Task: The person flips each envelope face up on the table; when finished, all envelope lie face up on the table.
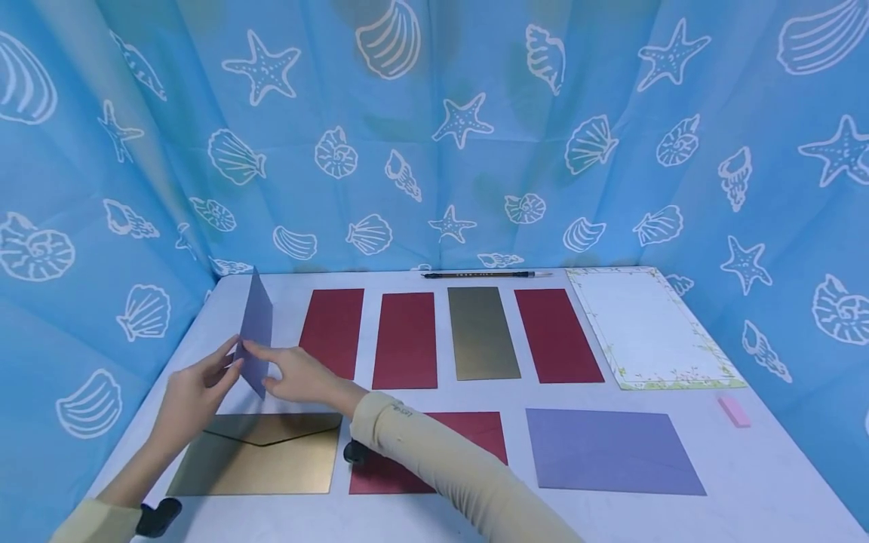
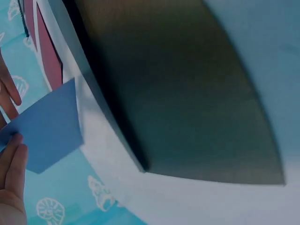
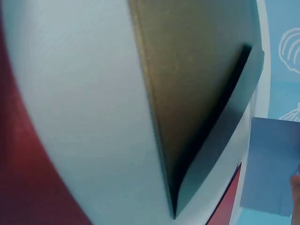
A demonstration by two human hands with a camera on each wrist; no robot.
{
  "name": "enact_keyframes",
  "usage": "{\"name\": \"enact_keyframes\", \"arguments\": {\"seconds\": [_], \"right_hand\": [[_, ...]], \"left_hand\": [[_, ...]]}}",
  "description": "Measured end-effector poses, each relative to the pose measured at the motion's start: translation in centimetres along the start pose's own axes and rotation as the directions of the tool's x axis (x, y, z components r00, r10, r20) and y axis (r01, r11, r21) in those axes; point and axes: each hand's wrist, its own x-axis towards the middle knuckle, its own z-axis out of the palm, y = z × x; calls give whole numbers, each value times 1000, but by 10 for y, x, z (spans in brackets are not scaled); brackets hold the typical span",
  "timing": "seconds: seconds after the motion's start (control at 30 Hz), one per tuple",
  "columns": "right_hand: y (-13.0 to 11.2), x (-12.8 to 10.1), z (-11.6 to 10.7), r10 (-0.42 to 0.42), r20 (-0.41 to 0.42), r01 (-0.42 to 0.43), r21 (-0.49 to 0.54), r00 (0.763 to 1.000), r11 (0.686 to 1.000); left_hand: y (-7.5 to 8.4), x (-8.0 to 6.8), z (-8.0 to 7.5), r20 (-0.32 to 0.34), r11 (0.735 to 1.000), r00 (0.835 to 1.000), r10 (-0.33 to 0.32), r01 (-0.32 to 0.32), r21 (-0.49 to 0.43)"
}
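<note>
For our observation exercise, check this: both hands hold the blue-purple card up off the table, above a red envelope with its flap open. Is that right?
Not quite. The head view shows both hands, left hand and right hand, holding the blue-purple card above a gold envelope, not a red one. Its flap is open, as you said.

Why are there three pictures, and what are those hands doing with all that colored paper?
A person wears three cameras: one on the head, one on each wrist. The big picture is the head view; the two blurry ones look out from the wrists. On the white table lie red, gold and purple cards and envelopes, a flowery sheet, a brush and a pink eraser. The left hand and right hand together hold a purple card upright above a gold envelope.
</note>
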Motion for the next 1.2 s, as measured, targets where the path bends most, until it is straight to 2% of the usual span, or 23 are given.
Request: {"name": "enact_keyframes", "arguments": {"seconds": [0.13,0.2,0.3,0.37,0.43,0.53,0.63,0.73,0.9,1.0,1.13,1.2], "right_hand": [[3,-1,3,31,49,-29,-31,998,999],[6,-2,6,55,86,-51,-49,995,997],[8,-3,9,75,142,-64,-80,987,995],[8,-4,11,77,171,-60,-106,982,993],[7,-5,12,81,200,-54,-137,976,989],[7,-5,14,88,232,-50,-164,969,985],[6,-6,14,97,249,-53,-178,964,983],[6,-6,14,86,250,-39,-189,964,981],[7,-6,15,53,250,3,-218,967,976],[9,-4,17,36,255,29,-246,966,969],[10,-3,18,20,266,57,-279,964,959],[9,-2,18,15,273,66,-286,962,956]], "left_hand": [[-2,-5,-3,-5,999,999,-51,51,-8],[-8,-8,-2,-11,997,997,-73,73,6],[-32,-12,1,-37,997,997,-64,65,46],[-54,-14,5,-49,996,998,-48,52,74],[-77,-15,8,-34,996,998,-44,47,77],[-104,-17,10,-5,994,996,-86,86,62],[-117,-18,8,15,989,991,-136,135,65],[-112,-17,0,36,978,981,-192,189,85],[-73,-12,-19,107,953,950,-294,282,114],[-54,-8,-27,146,949,942,-303,285,134],[-50,-4,-30,210,949,932,-297,264,172],[-53,-3,-30,246,941,916,-317,273,199]]}}
